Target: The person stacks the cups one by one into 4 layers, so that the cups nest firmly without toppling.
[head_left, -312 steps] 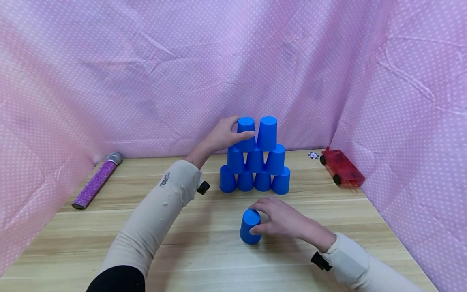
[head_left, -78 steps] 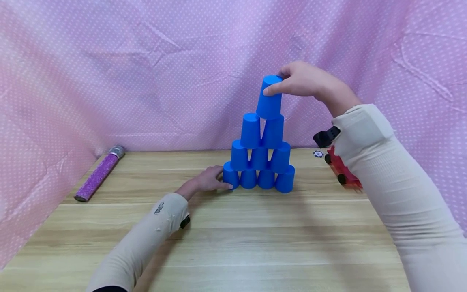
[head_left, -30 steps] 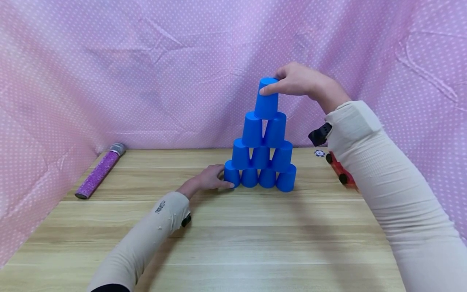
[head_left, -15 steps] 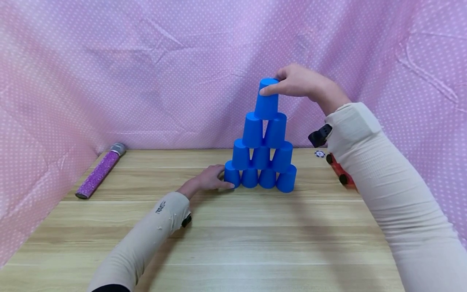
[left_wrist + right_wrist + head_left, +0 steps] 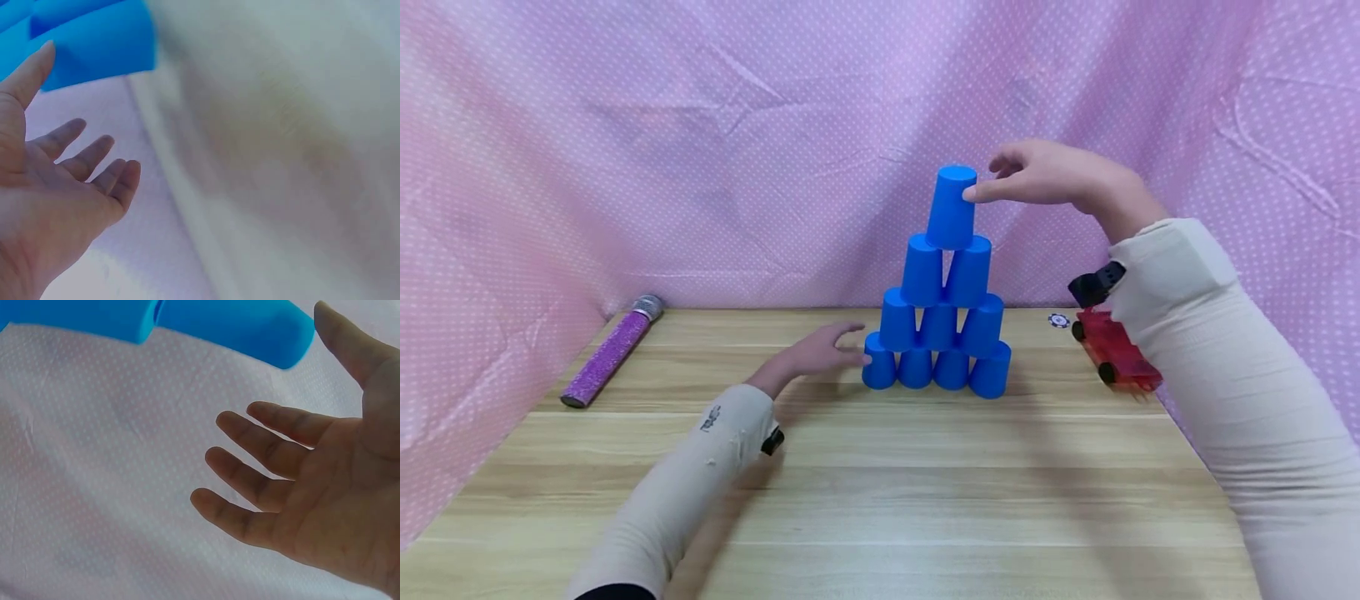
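Upside-down blue plastic cups form a pyramid: several in the bottom row [image 5: 914, 369], then three, then two, with one top cup [image 5: 951, 218] across the upper pair. Beside that top cup, my right hand [image 5: 1056, 175] has its fingers spread and off the wall; the thumb tip overlaps the cup's edge, contact unclear. The right wrist view shows the palm [image 5: 325, 481] holding nothing. Low on the left, my left hand [image 5: 814, 352] is spread by the end cup [image 5: 880, 368], thumb tip near its side. In the left wrist view its fingers [image 5: 87, 156] are loose and hold nothing.
A purple glittery microphone [image 5: 613, 354] lies on the wooden table [image 5: 880, 500] at the left. At the back right are a poker chip [image 5: 1059, 321] and a red toy car [image 5: 1116, 350], partly behind the right forearm. Pink dotted cloth [image 5: 775, 150] hangs behind.
The cup gripped near the table's front earlier now tops the pyramid. Within the last half second, my right hand let go and drew right; my left hand released the end cup and moved left.
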A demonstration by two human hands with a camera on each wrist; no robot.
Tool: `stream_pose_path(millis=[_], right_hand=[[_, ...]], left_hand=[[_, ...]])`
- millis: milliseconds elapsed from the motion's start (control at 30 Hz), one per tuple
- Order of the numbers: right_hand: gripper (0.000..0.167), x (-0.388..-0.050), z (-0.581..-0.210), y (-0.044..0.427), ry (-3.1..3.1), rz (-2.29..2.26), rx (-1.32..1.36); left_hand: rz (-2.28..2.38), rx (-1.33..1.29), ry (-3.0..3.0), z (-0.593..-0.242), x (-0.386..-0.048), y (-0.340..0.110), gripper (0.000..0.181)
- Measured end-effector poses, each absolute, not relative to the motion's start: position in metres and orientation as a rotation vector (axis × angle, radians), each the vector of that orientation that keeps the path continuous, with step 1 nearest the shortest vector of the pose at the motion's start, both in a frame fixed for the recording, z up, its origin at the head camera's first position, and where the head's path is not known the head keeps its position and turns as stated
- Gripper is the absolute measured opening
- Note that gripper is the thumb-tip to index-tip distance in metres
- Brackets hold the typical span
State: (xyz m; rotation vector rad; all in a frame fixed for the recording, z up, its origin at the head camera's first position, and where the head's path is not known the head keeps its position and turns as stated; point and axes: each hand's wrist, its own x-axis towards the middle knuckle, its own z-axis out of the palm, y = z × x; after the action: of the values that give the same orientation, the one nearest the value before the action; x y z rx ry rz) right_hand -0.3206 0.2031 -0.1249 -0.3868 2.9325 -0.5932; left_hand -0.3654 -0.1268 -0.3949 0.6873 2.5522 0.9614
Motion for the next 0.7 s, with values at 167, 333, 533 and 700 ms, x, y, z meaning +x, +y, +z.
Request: stream_pose_path(millis=[167, 333, 533, 700], right_hand=[[0.093, -0.310, -0.126, 0.223, 2.896, -0.535, -0.368], [0.092, -0.300, -0.136, 0.243, 2.874, -0.494, -0.358], [0.091, -0.285, -0.155, 0.265, 2.887, -0.447, -0.328], [0.090, -0.275, -0.181, 0.281, 2.952, -0.308, -0.285]], left_hand=[[0.897, 0.712, 2.623, -0.359, -0.367, -0.142, 0.083], [0.789, 0.758, 2.614, -0.322, -0.361, -0.154, 0.086], [0.605, 0.836, 2.700, -0.288, -0.348, -0.161, 0.072], [0.513, 0.887, 2.794, -0.279, -0.337, -0.168, 0.071]])
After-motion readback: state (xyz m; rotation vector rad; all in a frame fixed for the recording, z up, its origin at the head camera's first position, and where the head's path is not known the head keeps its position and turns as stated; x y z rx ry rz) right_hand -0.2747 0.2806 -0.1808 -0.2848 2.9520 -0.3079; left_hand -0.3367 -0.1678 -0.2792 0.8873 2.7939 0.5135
